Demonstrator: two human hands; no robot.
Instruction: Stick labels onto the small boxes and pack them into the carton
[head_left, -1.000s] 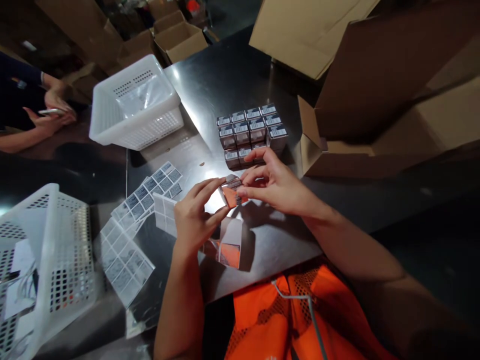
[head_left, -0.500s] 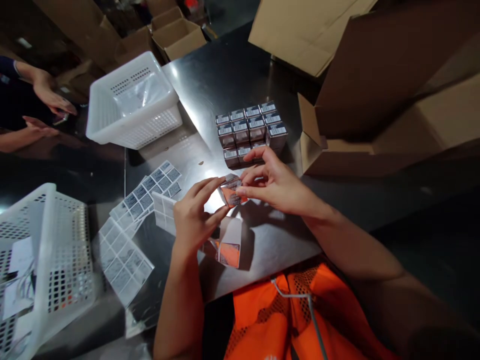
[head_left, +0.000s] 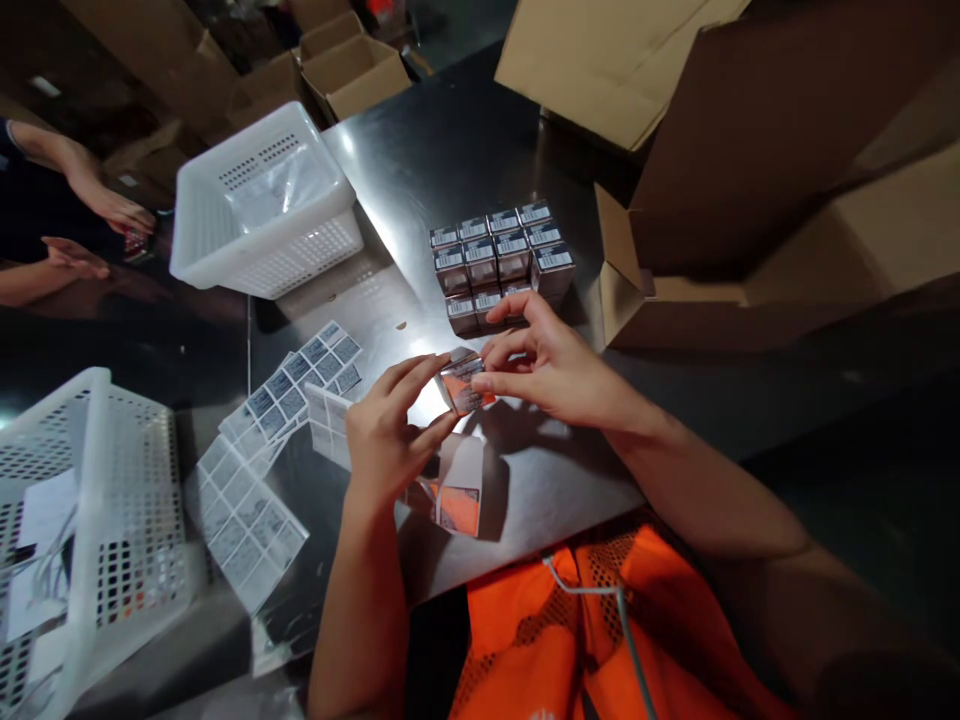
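Hands: left hand (head_left: 384, 440) and right hand (head_left: 551, 368) meet over the counter (head_left: 450, 150), both pinching one small carton (head_left: 465, 383) between them.
Left fingers: closed on the carton's near-left end, thumb below, forefinger along the top.
Right fingers: closed on its right end with thumb and forefinger tips; the other fingers are spread and lifted clear.
Carton: orange and white with a printed label on the face that looks up, tilted, held just above the counter and not touching it.
Below the left fingers: a second carton (head_left: 459, 492) of the same kind stands on the counter, partly hidden by the left wrist.
Beyond the right fingers: a block of boxes (head_left: 501, 258), dark, each with a white barcode label on top, packed tight in rows, near the fingertips but apart from them.
Left of the left fingers: label sheets (head_left: 300, 385) lie fanned and overlapping on the counter; one corner runs under the hand.
Further left: a white basket (head_left: 97, 520) with papers inside; another basket (head_left: 262, 205) sits beyond the sheets with clear plastic in it.
Right of the right fingers: an open cardboard box (head_left: 750, 240), flaps up.
Far left: another person's hands (head_left: 97, 225) at the counter's edge.
Near edge: an orange vest (head_left: 600, 640).
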